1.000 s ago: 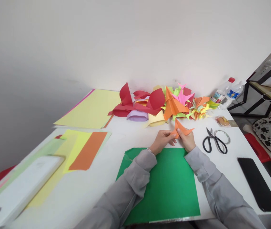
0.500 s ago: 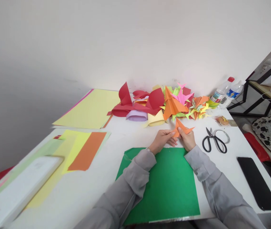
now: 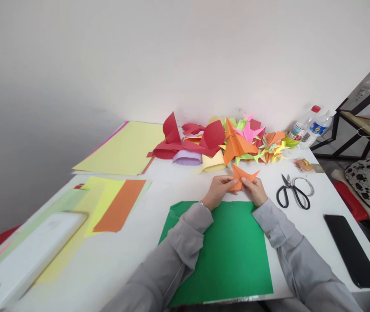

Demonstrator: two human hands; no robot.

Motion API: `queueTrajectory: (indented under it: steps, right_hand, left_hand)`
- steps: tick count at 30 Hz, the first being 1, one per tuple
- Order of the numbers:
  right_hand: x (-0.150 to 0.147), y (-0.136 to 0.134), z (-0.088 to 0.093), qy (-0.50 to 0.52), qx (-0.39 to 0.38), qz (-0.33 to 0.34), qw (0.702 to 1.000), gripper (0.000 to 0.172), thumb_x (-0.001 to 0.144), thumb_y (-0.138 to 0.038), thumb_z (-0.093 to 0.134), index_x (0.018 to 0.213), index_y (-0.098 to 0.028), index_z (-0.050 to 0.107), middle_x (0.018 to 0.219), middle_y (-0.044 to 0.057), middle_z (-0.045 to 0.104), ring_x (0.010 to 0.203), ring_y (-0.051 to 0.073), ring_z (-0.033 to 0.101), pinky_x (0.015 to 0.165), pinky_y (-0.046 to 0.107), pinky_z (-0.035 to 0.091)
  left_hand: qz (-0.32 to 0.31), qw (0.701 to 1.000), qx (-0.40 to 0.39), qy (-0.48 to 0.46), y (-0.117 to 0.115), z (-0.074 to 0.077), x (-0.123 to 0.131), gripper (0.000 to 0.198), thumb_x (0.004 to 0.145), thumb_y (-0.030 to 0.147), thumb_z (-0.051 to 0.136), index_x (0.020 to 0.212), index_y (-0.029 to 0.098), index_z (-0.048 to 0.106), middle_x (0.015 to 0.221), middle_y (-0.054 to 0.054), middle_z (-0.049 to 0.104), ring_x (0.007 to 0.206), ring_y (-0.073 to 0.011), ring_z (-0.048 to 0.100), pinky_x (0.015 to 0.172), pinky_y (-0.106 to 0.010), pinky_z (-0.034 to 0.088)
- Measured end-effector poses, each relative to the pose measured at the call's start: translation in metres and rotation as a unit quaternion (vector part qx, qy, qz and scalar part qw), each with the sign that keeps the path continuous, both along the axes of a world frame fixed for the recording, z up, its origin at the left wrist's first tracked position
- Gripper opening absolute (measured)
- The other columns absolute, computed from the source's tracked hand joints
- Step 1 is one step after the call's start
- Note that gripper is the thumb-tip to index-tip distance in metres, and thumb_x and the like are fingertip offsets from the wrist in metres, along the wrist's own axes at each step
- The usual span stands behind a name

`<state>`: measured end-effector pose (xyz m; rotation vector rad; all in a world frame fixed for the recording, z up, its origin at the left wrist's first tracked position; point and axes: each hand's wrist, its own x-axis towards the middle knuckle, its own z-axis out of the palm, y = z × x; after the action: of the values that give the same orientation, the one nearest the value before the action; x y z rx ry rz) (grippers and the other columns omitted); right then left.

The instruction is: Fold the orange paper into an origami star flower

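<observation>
A small folded orange paper figure with pointed tips is pinched between both my hands, just beyond a green paper sheet on the white table. My left hand grips its left lower edge with closed fingers. My right hand holds its right side, thumb on top. Grey sleeves cover both forearms, which lie across the green sheet.
A heap of folded and curled coloured papers lies at the back. Black scissors and a tape ring sit right, a dark phone nearer. Two bottles stand far right. Paper sheets and a white device lie left.
The orange figure has turned and shifted a little left between my fingers; both hands have moved slightly with it. Nothing else on the table has moved.
</observation>
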<state>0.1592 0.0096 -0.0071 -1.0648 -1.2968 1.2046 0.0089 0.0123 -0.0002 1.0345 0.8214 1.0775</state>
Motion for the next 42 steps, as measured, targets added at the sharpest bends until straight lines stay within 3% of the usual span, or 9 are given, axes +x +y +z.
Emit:
queueTrajectory:
  steps: [4,10,17,24,29,36,42]
  right_hand:
    - [0.002,0.002,-0.002,0.02,-0.017,0.009,1.0,0.029,0.063,-0.042,0.073,0.057,-0.016,0.065,0.05,0.001,0.062,0.048,0.014,0.052,0.051,0.026,0.042]
    - [0.004,0.002,-0.001,0.029,-0.018,0.027,0.999,0.025,0.066,-0.037,0.071,0.054,-0.016,0.063,0.053,0.003,0.063,0.053,0.016,0.055,0.057,0.029,0.044]
    - [0.004,0.001,-0.001,0.042,-0.014,0.038,0.998,0.022,0.065,-0.035,0.072,0.058,-0.016,0.063,0.052,0.0,0.06,0.054,0.015,0.054,0.058,0.028,0.044]
    - [0.004,0.002,-0.002,0.043,-0.011,0.032,0.998,0.024,0.065,-0.037,0.073,0.063,-0.015,0.064,0.053,-0.001,0.06,0.05,0.012,0.051,0.054,0.026,0.042]
    - [0.003,0.002,-0.003,0.038,-0.007,0.026,0.999,0.024,0.065,-0.038,0.072,0.064,-0.015,0.063,0.051,-0.001,0.059,0.049,0.013,0.051,0.053,0.026,0.043]
    - [0.004,0.003,-0.005,0.031,-0.005,0.02,0.999,0.017,0.065,-0.033,0.07,0.064,-0.017,0.065,0.055,0.0,0.062,0.052,0.014,0.054,0.055,0.027,0.045]
    - [0.002,0.001,0.0,0.014,0.003,0.034,0.999,0.03,0.069,-0.043,0.067,0.057,-0.016,0.064,0.051,0.0,0.06,0.051,0.014,0.053,0.052,0.027,0.042]
  left_hand:
    - [-0.006,1.0,-0.026,-0.015,0.0,0.003,-0.002,0.034,0.062,0.041,0.075,0.073,0.009,0.07,0.066,-0.007,0.067,0.057,-0.0145,0.06,0.052,-0.027,0.054]
    - [-0.074,0.992,-0.084,-0.06,0.0,0.01,-0.005,0.043,0.071,0.051,0.064,0.08,0.01,0.068,0.072,-0.01,0.068,0.07,-0.0202,0.065,0.054,-0.026,0.054]
    - [-0.085,0.992,-0.083,-0.051,0.003,0.004,-0.006,0.036,0.069,0.045,0.069,0.081,0.011,0.069,0.073,-0.01,0.069,0.071,-0.0203,0.067,0.057,-0.027,0.055]
    - [-0.086,0.991,-0.091,-0.054,0.0,0.011,-0.006,0.033,0.067,0.037,0.072,0.082,0.008,0.07,0.076,-0.011,0.07,0.071,-0.0193,0.065,0.061,-0.029,0.054]
    - [-0.077,0.993,-0.076,-0.046,0.0,0.008,-0.005,0.033,0.061,0.031,0.077,0.085,0.009,0.071,0.079,-0.011,0.071,0.074,-0.0187,0.065,0.064,-0.029,0.051]
    - [-0.056,0.998,-0.008,-0.017,0.001,-0.001,-0.002,0.034,0.054,0.027,0.08,0.082,0.011,0.069,0.072,-0.007,0.07,0.067,-0.0164,0.062,0.055,-0.024,0.043]
    - [-0.047,0.998,0.032,0.012,0.002,-0.004,0.0,0.031,0.055,0.029,0.08,0.077,0.01,0.067,0.066,-0.004,0.067,0.059,-0.0125,0.057,0.052,-0.023,0.041]
